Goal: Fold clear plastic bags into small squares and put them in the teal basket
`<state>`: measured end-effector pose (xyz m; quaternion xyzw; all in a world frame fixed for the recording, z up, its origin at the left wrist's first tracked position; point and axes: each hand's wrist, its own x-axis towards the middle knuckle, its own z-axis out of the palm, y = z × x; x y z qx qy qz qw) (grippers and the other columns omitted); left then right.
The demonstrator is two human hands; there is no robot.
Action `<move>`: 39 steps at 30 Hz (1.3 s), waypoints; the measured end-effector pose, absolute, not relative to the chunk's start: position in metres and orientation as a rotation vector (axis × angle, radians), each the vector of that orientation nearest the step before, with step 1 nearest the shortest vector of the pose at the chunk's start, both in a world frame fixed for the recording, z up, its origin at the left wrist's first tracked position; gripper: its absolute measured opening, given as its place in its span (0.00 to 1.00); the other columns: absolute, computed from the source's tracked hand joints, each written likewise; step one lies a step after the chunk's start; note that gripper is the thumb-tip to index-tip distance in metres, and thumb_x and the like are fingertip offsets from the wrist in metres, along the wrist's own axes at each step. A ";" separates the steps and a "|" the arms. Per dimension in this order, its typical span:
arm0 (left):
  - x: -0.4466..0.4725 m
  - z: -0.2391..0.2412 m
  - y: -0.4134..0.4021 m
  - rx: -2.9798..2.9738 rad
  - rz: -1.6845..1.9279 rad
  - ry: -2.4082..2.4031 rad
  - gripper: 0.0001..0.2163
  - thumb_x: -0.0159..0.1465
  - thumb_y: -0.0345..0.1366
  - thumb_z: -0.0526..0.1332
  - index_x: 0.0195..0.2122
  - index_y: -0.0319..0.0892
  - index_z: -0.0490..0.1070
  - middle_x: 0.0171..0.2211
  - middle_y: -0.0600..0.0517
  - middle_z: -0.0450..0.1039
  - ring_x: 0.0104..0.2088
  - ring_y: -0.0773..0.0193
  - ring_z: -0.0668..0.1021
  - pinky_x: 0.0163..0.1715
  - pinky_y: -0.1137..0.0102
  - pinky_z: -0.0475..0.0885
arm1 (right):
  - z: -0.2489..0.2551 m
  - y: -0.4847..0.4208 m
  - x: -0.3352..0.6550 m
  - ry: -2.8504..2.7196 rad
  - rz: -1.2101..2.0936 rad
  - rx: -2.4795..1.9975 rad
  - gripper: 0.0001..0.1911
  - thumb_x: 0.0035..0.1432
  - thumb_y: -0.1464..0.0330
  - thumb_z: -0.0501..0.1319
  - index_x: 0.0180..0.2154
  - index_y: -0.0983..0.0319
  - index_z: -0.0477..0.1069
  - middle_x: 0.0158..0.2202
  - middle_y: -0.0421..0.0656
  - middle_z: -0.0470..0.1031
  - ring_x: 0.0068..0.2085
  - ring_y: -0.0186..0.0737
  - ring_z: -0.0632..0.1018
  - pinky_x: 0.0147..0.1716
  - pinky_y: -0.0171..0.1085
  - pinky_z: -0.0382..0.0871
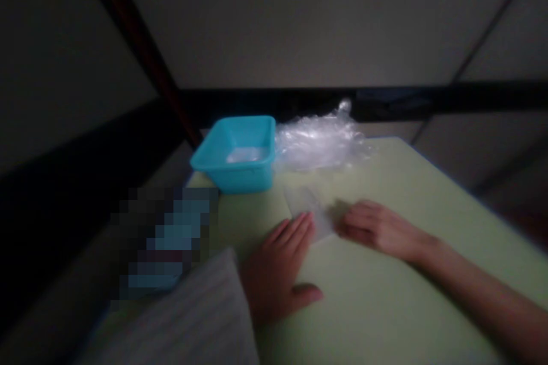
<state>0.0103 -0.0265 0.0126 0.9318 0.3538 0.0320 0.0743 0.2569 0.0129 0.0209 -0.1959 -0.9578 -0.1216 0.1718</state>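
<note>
A small, flat piece of translucent plastic, which looks like a plastic bag (pixel 322 221), lies on the pale green table (pixel 377 308). Over its left edge my left hand (pixel 280 274) rests palm down, with fingers stretched out and thumb apart. My right hand (pixel 368 225) is at the bag's right edge, its fingers curled together and seemingly pinching that edge. Its fingertips are dim and blurred. Beyond my hands stands a turquoise plastic basket (pixel 246 178), with something whitish and flat on its bottom.
Right of the basket, a crumpled heap of clear plastic bags (pixel 319 142) lies at the table's far edge. A pixelated bluish object (pixel 180 234) is at the left edge. Behind the table rises a grey wall (pixel 308 23) with a dark band along it.
</note>
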 end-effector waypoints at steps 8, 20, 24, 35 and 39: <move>0.010 0.010 -0.027 2.816 0.148 1.053 0.39 0.57 0.55 0.57 0.62 0.33 0.50 0.64 0.37 0.47 0.64 0.50 0.52 0.61 0.58 0.50 | 0.021 0.010 0.251 -2.762 -0.390 -0.494 0.14 0.64 0.74 0.51 0.28 0.63 0.70 0.26 0.42 0.70 0.32 0.37 0.70 0.38 0.40 0.62; 0.010 0.011 -0.026 2.778 0.115 1.071 0.39 0.56 0.53 0.59 0.61 0.31 0.50 0.64 0.36 0.46 0.64 0.50 0.51 0.61 0.57 0.50 | 0.014 0.010 0.253 -2.751 -0.225 -0.608 0.15 0.65 0.73 0.46 0.44 0.67 0.69 0.47 0.52 0.74 0.50 0.42 0.73 0.47 0.43 0.71; 0.011 0.011 -0.026 2.765 0.165 1.075 0.39 0.55 0.50 0.60 0.61 0.31 0.51 0.63 0.36 0.48 0.63 0.49 0.53 0.60 0.56 0.53 | 0.019 0.008 0.250 -2.767 -0.212 -0.592 0.13 0.64 0.75 0.46 0.42 0.69 0.68 0.40 0.53 0.76 0.42 0.41 0.77 0.38 0.40 0.75; 0.012 0.002 -0.015 2.832 0.732 1.102 0.13 0.65 0.29 0.48 0.45 0.37 0.71 0.44 0.46 0.76 0.45 0.61 0.77 0.48 0.65 0.72 | 0.024 0.004 0.250 -2.658 0.066 -0.646 0.10 0.63 0.73 0.46 0.39 0.64 0.65 0.30 0.46 0.73 0.30 0.37 0.74 0.29 0.36 0.69; 0.011 0.001 -0.013 2.855 0.764 1.065 0.14 0.66 0.28 0.47 0.42 0.38 0.73 0.44 0.46 0.76 0.44 0.61 0.77 0.46 0.65 0.73 | 0.022 0.005 0.252 -2.675 0.156 -0.618 0.10 0.63 0.66 0.50 0.41 0.65 0.64 0.33 0.47 0.73 0.33 0.39 0.74 0.33 0.39 0.70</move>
